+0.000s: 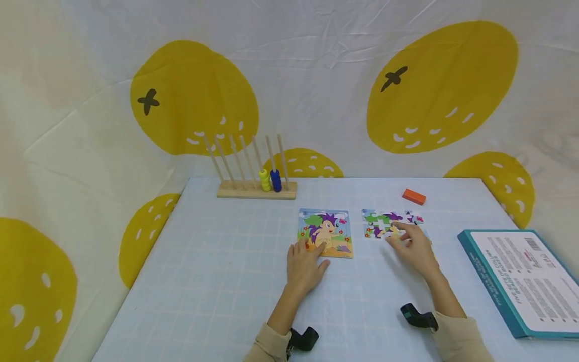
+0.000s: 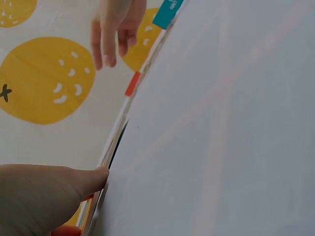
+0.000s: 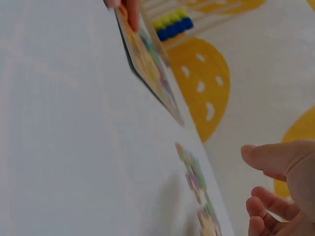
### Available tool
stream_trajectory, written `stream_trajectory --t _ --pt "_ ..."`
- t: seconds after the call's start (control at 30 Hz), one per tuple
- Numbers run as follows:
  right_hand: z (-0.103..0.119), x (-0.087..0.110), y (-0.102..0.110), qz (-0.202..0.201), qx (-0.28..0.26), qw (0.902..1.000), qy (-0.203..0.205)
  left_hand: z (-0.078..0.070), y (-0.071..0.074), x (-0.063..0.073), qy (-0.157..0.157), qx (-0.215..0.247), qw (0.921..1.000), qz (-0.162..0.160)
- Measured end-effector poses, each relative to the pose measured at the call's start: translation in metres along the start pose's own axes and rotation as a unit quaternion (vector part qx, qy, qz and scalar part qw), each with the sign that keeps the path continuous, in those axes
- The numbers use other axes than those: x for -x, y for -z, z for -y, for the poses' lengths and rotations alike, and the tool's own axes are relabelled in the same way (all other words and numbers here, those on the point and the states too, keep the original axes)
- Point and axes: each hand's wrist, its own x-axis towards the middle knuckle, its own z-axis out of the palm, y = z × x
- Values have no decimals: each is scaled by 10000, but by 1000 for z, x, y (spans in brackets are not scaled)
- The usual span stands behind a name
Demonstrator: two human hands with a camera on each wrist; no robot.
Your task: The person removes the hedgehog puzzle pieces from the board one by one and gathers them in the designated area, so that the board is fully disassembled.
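Note:
A square puzzle board [image 1: 332, 221] with a purple-spined hedgehog picture lies flat on the table. My left hand [image 1: 304, 267] rests its fingers on the board's lower left part, with the thumb by the near edge. Loose jigsaw pieces [image 1: 372, 217] are spread in rows just to the right. Over them hovers my right hand [image 1: 413, 250], its fingers bent slightly downward. In the right wrist view the right hand's thumb and fingers [image 3: 266, 156] stand apart, nothing visible between them, above the pieces [image 3: 197, 189]. Some pieces are hidden under that hand in the head view.
Behind the board, near the back edge, stands a wooden peg rack [image 1: 253, 191] with yellow beads [image 1: 264, 180] and blue beads [image 1: 276, 181]. An orange block [image 1: 413, 196] lies behind the pieces. On the right is a large teal-edged box [image 1: 520, 281].

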Motion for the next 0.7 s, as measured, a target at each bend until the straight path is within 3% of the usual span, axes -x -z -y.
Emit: stream_trajectory --t 0.13,0.3,0.57,0.7 --pt "23 -20 -31 193 -590 9965 566 3 0 2 -64 76 10000 5" --pt "49 -36 -64 705 -983 9896 776 7 3 4 -152 218 9996 -58" --pt "71 -45 -102 1540 -899 9814 707 11 7 4 -146 273 9995 -82" --pt "74 -48 -110 1758 -668 9764 1059 12 7 3 -124 250 9996 -64"
